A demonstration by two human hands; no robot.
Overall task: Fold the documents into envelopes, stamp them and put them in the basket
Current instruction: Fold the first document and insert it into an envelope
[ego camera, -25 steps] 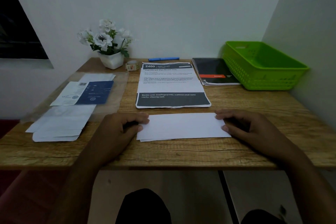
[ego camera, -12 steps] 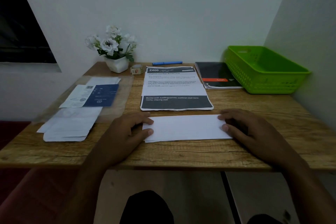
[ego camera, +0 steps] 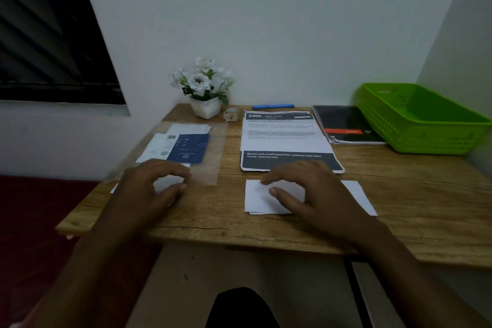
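Note:
A folded white document [ego camera: 259, 200] lies on the wooden table [ego camera: 426, 210] near its front edge. My right hand [ego camera: 316, 194] rests on the middle of it with fingers and thumb pressing the paper down. My left hand [ego camera: 149, 192] is off to the left, blurred, with its fingers curved over a pile of white envelopes [ego camera: 168, 184]. Most of that pile is hidden under the hand, and I cannot tell whether the hand touches it. The green basket [ego camera: 426, 125] stands at the back right with nothing visible inside.
A printed sheet [ego camera: 285, 141] lies behind the folded document. A black notebook [ego camera: 343, 122], a blue pen [ego camera: 273, 106], a small tape roll [ego camera: 231, 114] and a white flower pot [ego camera: 205, 108] line the back. A blue booklet [ego camera: 189, 148] lies under clear plastic at the left.
My left hand has left the document's left end and moved left over the envelopes. My right hand has slid from the right end toward the document's middle. The camera tilted up.

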